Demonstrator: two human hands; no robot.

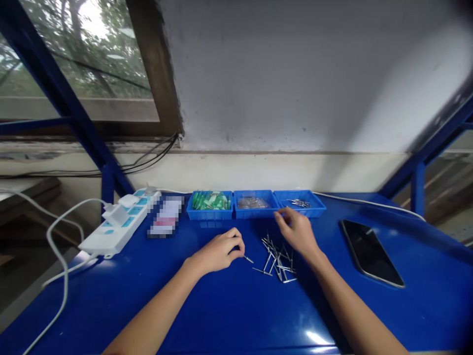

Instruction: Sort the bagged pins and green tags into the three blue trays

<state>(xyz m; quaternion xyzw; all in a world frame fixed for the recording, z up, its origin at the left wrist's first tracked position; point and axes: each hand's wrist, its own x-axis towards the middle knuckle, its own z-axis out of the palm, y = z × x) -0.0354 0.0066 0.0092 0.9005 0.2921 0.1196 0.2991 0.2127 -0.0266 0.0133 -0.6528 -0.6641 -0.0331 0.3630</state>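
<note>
Two bare forearms reach in from the bottom edge over a shiny blue table (pixel 148 301). The left hand (pixel 223 250), just left of the middle, pinches a thin metal pin (pixel 249 259) between thumb and fingers; its free end points right and slightly toward the wearer. The right hand (pixel 296 230) is farther forward, just in front of the right-hand tray, with its fingers bent; whether they grip anything cannot be told.

On the table between the hands lies a loose pile of silvery pins (pixel 280 262), crossing one another at all angles. One at its left edge points toward the pinched pin.

Three small blue trays stand side by side at the back. The left tray (pixel 210 215) holds green packets (pixel 210 200), the middle tray (pixel 254 213) holds small pieces too indistinct to name, and the right tray (pixel 316 212) holds more metal pins (pixel 298 202).

To the right, a dark-screened phone (pixel 371 252) lies flat at a slant. To the left are a blurred-out flat object (pixel 166 217) and a white power strip (pixel 123 224) with plugs and cables. Behind are a pale wall (pixel 277 74) and a window (pixel 99 59) showing trees.
</note>
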